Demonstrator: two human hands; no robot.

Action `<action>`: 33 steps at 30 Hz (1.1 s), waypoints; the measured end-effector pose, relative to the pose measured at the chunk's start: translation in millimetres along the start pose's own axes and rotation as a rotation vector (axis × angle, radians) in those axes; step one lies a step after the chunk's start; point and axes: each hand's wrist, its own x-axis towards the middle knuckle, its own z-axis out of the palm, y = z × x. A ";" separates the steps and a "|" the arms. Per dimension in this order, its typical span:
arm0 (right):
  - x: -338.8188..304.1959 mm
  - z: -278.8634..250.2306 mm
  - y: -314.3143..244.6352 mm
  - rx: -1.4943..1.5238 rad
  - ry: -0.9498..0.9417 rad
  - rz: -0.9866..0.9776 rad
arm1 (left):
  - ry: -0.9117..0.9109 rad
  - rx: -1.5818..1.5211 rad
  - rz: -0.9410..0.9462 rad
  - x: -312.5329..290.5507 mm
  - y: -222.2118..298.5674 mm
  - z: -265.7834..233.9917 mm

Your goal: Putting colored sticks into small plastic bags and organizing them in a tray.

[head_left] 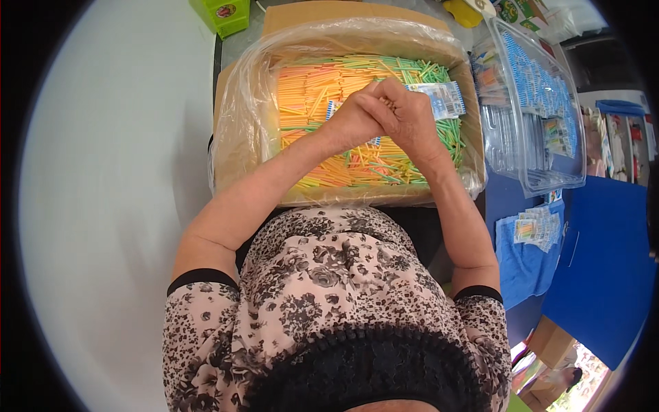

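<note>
Both my hands are closed and pressed together over a cardboard box (pixel 357 10) full of thin coloured sticks (pixel 309 86), orange, yellow, green and pink. My left hand (pixel 353 122) meets the curled fingers of my right hand (pixel 413 120). Small yellowish stick ends seem to show in the gap between them; the rest is hidden by the fingers. Behind my right hand, a flat clear packet (pixel 443 101) with blue-and-white striped ends rests over the sticks. Parts of other packet edges show beside and below my left hand, mostly covered.
Clear plastic film (pixel 240 113) lines the box and hangs over its rim. To the right stands a clear plastic bin (pixel 522 180) with many packets. Nearer me, several filled packets (pixel 539 229) lie on a blue cloth (pixel 525 271). A green container (pixel 230 20) stands at the far left.
</note>
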 end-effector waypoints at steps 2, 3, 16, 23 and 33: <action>-2.2 1.5 2.9 0.061 0.052 0.045 | -0.058 0.142 -0.202 -1.0 11.2 -3.1; -3.0 0.8 3.6 0.091 0.079 0.068 | -0.063 0.145 -0.203 0.2 4.5 -2.1; -2.1 -25.5 -14.4 -0.063 0.238 -0.522 | -0.191 0.098 -0.022 -8.8 -2.0 -5.9; -16.3 -5.7 -0.7 -0.094 0.178 -0.356 | -0.243 0.006 0.110 -6.4 -13.5 -8.9; -11.7 -16.2 51.0 0.689 0.337 0.311 | -0.148 1.233 0.088 -0.1 -16.6 -51.3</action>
